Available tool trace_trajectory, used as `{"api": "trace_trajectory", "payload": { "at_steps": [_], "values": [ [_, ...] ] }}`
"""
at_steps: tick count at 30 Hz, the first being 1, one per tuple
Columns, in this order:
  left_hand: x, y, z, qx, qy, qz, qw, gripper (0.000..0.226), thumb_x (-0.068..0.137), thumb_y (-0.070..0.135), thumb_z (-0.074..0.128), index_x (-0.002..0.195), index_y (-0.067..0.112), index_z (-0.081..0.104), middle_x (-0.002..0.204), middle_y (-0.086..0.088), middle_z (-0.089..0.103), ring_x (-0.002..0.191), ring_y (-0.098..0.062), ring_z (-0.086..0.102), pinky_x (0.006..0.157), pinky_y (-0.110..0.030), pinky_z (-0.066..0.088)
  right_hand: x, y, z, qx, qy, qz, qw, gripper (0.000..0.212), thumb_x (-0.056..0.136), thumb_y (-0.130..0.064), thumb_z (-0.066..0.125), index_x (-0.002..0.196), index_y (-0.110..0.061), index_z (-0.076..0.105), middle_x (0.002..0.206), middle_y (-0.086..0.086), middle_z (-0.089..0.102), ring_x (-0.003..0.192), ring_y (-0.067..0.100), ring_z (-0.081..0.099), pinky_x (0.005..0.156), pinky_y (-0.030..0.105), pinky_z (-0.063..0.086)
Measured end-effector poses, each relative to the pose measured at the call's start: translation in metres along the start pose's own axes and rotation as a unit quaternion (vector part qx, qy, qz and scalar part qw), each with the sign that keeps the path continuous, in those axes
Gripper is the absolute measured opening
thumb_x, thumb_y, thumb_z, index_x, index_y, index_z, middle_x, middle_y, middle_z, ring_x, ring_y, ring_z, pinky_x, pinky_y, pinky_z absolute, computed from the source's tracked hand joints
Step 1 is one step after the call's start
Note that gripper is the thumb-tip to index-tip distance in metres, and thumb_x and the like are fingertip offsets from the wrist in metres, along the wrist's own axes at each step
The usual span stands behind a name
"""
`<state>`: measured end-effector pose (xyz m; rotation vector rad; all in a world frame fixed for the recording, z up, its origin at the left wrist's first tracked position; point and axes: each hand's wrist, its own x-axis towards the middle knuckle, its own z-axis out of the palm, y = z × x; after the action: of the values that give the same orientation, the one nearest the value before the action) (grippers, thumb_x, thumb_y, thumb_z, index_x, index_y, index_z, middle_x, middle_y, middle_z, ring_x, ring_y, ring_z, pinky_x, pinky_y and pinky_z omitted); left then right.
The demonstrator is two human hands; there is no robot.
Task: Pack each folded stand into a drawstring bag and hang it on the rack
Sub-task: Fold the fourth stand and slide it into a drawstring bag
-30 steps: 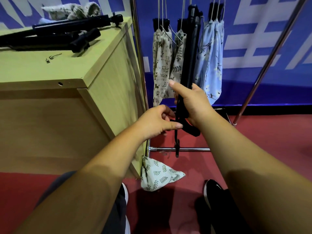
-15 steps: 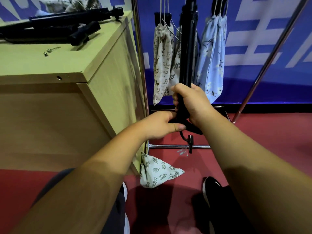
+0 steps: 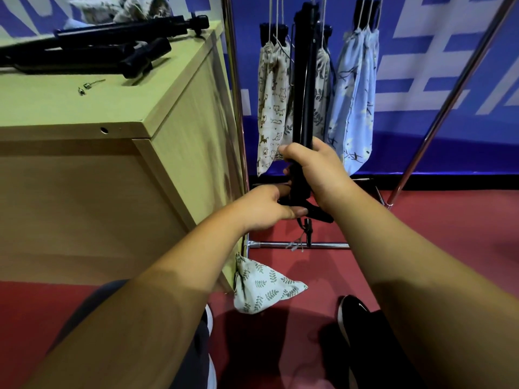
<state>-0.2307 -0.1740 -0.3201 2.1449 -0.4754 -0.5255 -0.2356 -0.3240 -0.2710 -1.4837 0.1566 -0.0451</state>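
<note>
Spare stands (image 3: 92, 49) lying on cabinet (image 3: 112, 108) top, far left. Leaf-print bag (image 3: 264, 287) on floor at cabinet corner. Left hand (image 3: 261, 210) gripping foot of upright stand (image 3: 304, 94), right hand (image 3: 320, 172) wrapped round its shaft just above, in front of rack (image 3: 303, 244) with cream bags (image 3: 271, 108), blue bags (image 3: 354, 108) hanging.

Black stand (image 3: 304, 88), leaf-print bag (image 3: 264, 284), blue bags (image 3: 355, 99).
</note>
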Motion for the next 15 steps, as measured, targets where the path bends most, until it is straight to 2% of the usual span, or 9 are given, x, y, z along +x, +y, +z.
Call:
{"api": "trace_trajectory", "payload": {
  "at_steps": [2, 4, 6, 8, 10, 12, 13, 14, 15],
  "values": [
    [0.000, -0.003, 0.002, 0.000, -0.015, -0.021, 1.000, 0.037, 0.093, 0.029, 0.081, 0.129, 0.024, 0.072, 0.119, 0.007, 0.078, 0.121, -0.011, 0.069, 0.109, -0.027, 0.048, 0.001, 0.001, -0.001, -0.013, 0.005, -0.014, 1.000, 0.025, 0.089, -0.029, 0.079, 0.107, -0.015, 0.069, 0.086, -0.001, 0.072, 0.074, 0.018, 0.070, 0.061, 0.030, 0.054],
    [-0.001, -0.006, 0.007, 0.021, -0.039, -0.050, 0.998, 0.040, 0.091, 0.038, 0.083, 0.128, 0.026, 0.072, 0.117, 0.009, 0.078, 0.117, -0.010, 0.070, 0.111, -0.029, 0.049, 0.003, 0.005, -0.003, -0.021, 0.012, -0.012, 1.000, 0.021, 0.092, -0.028, 0.078, 0.107, -0.016, 0.070, 0.087, 0.000, 0.074, 0.077, 0.019, 0.073, 0.065, 0.033, 0.057],
    [-0.001, -0.010, 0.011, 0.037, -0.047, -0.072, 0.996, 0.042, 0.088, 0.045, 0.084, 0.124, 0.026, 0.072, 0.115, 0.010, 0.078, 0.113, -0.011, 0.070, 0.109, -0.032, 0.051, 0.004, 0.012, -0.005, -0.030, 0.011, -0.001, 0.999, 0.012, 0.095, -0.024, 0.075, 0.103, -0.018, 0.069, 0.087, 0.003, 0.075, 0.079, 0.021, 0.075, 0.073, 0.043, 0.063],
    [0.001, -0.013, 0.015, 0.024, -0.040, -0.080, 0.996, 0.037, 0.084, 0.040, 0.087, 0.116, 0.028, 0.072, 0.113, 0.005, 0.078, 0.109, -0.018, 0.072, 0.102, -0.034, 0.053, 0.004, 0.016, -0.006, -0.042, 0.013, 0.016, 0.999, 0.013, 0.093, -0.028, 0.075, 0.101, -0.018, 0.070, 0.089, 0.006, 0.078, 0.085, 0.026, 0.078, 0.088, 0.053, 0.063],
    [0.002, -0.015, 0.015, 0.016, -0.010, -0.085, 0.996, 0.039, 0.071, 0.038, 0.088, 0.106, 0.032, 0.071, 0.108, 0.001, 0.079, 0.106, -0.023, 0.073, 0.099, -0.039, 0.056, 0.006, 0.015, -0.006, -0.130, 0.030, 0.011, 0.991, 0.027, 0.088, -0.044, 0.074, 0.102, -0.020, 0.071, 0.095, 0.003, 0.078, 0.095, 0.027, 0.076, 0.090, 0.048, 0.062],
    [0.001, -0.018, 0.013, 0.026, 0.023, -0.103, 0.994, 0.045, 0.063, 0.038, 0.082, 0.106, 0.031, 0.070, 0.106, 0.000, 0.078, 0.101, -0.022, 0.074, 0.095, -0.037, 0.058, 0.006, 0.013, -0.008, -0.275, 0.091, -0.001, 0.957, 0.054, 0.085, -0.064, 0.069, 0.109, -0.016, 0.067, 0.103, 0.003, 0.073, 0.099, 0.026, 0.071, 0.084, 0.038, 0.055],
    [0.000, -0.019, 0.011, 0.043, 0.039, -0.113, 0.992, 0.045, 0.066, 0.034, 0.082, 0.109, 0.027, 0.071, 0.105, -0.001, 0.077, 0.098, -0.021, 0.073, 0.089, -0.033, 0.058, 0.006, 0.012, -0.011, -0.333, 0.129, -0.003, 0.934, 0.067, 0.084, -0.073, 0.064, 0.111, -0.011, 0.065, 0.106, 0.007, 0.072, 0.100, 0.030, 0.070, 0.083, 0.039, 0.055],
    [-0.001, -0.021, 0.010, 0.064, 0.053, -0.123, 0.989, 0.041, 0.071, 0.027, 0.083, 0.109, 0.022, 0.071, 0.102, -0.003, 0.077, 0.092, -0.022, 0.072, 0.081, -0.030, 0.056, 0.006, 0.010, -0.014, -0.368, 0.147, 0.002, 0.918, 0.072, 0.085, -0.076, 0.059, 0.109, -0.008, 0.064, 0.105, 0.011, 0.071, 0.099, 0.034, 0.069, 0.082, 0.040, 0.054],
    [-0.002, -0.024, 0.010, 0.084, 0.061, -0.132, 0.986, 0.035, 0.074, 0.021, 0.083, 0.108, 0.016, 0.072, 0.097, -0.004, 0.075, 0.086, -0.022, 0.069, 0.073, -0.028, 0.052, 0.003, 0.008, -0.018, -0.396, 0.144, 0.005, 0.907, 0.067, 0.090, -0.074, 0.056, 0.101, -0.008, 0.064, 0.099, 0.013, 0.070, 0.095, 0.036, 0.069, 0.079, 0.040, 0.053]
  ]
}}
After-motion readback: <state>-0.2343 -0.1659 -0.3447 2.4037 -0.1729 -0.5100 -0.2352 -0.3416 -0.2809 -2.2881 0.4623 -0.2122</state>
